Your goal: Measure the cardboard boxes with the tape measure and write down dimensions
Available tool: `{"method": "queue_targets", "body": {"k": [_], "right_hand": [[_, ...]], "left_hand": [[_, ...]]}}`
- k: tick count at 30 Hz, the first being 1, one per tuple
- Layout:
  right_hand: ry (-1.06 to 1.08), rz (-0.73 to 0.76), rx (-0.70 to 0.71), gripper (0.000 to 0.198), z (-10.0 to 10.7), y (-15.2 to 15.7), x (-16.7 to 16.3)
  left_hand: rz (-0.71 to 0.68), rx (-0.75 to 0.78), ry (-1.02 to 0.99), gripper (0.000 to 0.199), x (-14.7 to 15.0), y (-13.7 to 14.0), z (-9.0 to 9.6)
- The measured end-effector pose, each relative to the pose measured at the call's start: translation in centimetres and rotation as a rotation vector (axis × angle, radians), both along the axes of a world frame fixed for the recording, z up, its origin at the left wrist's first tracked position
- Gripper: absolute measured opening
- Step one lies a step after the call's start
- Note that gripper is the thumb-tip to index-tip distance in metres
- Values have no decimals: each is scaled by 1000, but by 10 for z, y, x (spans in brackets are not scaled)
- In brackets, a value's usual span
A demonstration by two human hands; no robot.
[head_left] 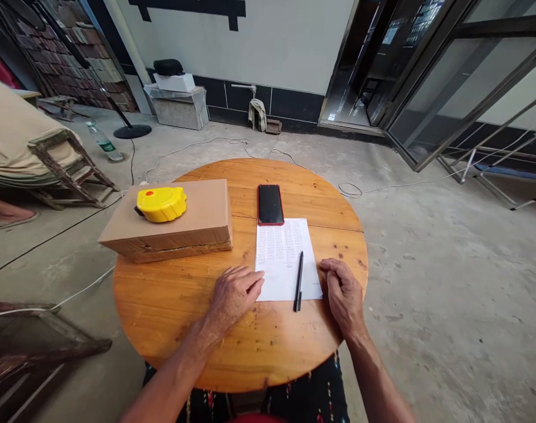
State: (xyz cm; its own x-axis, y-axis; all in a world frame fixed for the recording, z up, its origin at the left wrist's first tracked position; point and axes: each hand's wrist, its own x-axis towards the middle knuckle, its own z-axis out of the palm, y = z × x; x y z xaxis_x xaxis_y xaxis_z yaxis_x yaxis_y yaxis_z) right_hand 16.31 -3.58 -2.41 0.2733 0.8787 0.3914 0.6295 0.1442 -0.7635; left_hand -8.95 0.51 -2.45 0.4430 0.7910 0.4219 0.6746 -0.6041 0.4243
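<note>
A sheet of paper (277,281) with rows of printed or written characters lies on the round wooden table (175,299). A black pen (298,282) rests slantwise on its right part, cap end past the lower edge. My left hand (236,291) lies palm down at the paper's left edge, thumb apart from the fingers, holding nothing. To the right of the sheet, my right hand (344,294) rests on the wood with its fingers curled in, and nothing shows in it. A phone (270,204) with a red case and dark screen overlaps the paper's top edge.
On the table's left stands a cardboard box (201,205) with a yellow tape measure (162,204) on top. Beyond are a plastic bottle (104,142), a stand base (132,131), cables on the floor and a glass door (471,88). Another person's foot (12,214) shows at left.
</note>
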Motion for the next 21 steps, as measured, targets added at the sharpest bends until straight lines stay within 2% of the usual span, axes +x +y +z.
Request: {"method": "queue_targets", "body": {"k": [12, 17, 21], "right_hand": [[131, -12, 32, 19, -2, 0, 5], [121, -10, 37, 19, -3, 1, 7], [130, -15, 14, 20, -3, 0, 7]], "left_hand": [[30, -46, 59, 21, 2, -1, 2], [9, -93, 122, 19, -1, -8, 14], [35, -134, 179, 24, -3, -24, 27]]}}
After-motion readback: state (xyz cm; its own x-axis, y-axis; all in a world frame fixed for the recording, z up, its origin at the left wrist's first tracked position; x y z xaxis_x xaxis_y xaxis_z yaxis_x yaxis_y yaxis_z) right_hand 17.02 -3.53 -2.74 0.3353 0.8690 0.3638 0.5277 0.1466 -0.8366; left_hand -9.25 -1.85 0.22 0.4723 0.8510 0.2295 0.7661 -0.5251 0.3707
